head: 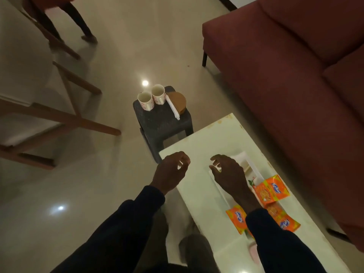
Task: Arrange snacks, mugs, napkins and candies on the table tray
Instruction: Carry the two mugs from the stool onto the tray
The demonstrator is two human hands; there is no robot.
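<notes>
Both hands, left hand point(171, 170) and right hand point(228, 172), hover loosely curled and empty over the white table point(199, 203); 2 mugs point(151, 97) stand on the dark stool point(161, 119) beyond.

Both hands hover empty above the white surface point(199, 142), fingers loosely curled. The left hand point(171, 170) sits over the surface's near-left edge; the right hand point(228, 174) hangs over the white tray point(218, 186). Three orange snack packets lie on the tray: one point(272, 189) beside the right wrist, two point(236, 218) point(286, 222) partly hidden by the dark sleeve. A folded white napkin point(241, 157) lies at the tray's far end. Beyond the surface, a dark stool point(161, 119) carries two white patterned mugs point(145, 100) point(158, 94), a brown round box point(177, 102) and a white rolled item point(173, 109). A red sofa point(295, 66) stands at right.
</notes>
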